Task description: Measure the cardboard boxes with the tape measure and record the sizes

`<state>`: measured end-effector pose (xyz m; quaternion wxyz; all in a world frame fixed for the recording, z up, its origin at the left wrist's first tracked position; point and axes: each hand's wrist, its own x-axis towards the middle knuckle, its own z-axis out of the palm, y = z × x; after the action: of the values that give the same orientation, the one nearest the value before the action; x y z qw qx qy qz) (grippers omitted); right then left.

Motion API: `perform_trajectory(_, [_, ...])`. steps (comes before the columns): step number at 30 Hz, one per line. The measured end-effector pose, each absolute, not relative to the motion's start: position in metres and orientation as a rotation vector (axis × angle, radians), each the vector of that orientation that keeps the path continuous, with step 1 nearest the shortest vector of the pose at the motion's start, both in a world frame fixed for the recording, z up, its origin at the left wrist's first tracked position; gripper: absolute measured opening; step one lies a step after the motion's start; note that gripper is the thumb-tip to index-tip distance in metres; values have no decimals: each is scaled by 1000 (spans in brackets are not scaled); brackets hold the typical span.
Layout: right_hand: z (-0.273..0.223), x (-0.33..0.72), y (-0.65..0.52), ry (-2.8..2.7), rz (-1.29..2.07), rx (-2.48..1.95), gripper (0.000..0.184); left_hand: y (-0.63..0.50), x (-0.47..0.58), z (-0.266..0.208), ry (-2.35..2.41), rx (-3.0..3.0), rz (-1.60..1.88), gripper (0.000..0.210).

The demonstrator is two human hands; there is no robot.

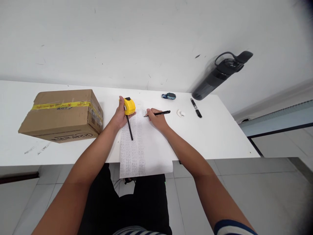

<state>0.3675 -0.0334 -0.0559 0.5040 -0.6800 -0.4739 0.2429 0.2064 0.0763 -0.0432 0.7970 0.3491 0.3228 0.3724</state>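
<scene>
My left hand [120, 114] is wrapped round a yellow tape measure [129, 106], whose black strap [129, 128] hangs down over the paper. In my right hand [156, 118] is a black pen [162, 113], its tip at the upper part of a white sheet of paper [156, 147]. Dense rows of small handwriting cover the sheet's left side, and the right part is blank. The sheet's lower end sticks out past the table's front edge. Both hands rest near the top of the paper, a short way apart.
A taped cardboard box [58, 114] stands left of my left arm. To the right lie a small dark blue-green object [169, 96], a white roll-like item [181, 113] and a black marker [196, 108]. A tall dark bottle [212, 81] stands by the wall behind the white table [215, 137].
</scene>
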Motion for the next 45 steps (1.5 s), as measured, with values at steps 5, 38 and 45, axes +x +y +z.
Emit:
perform_trajectory(5, [-56, 368, -34, -1152, 603, -1628, 41, 77, 206, -44, 677, 757, 795, 68])
perform_trajectory(38, [-54, 367, -35, -1030, 523, -1619, 39, 76, 206, -44, 685, 807, 781, 72])
perform_trajectory(45, [-53, 370, -35, -1019, 598, -1558, 46, 76, 205, -44, 693, 868, 765, 76])
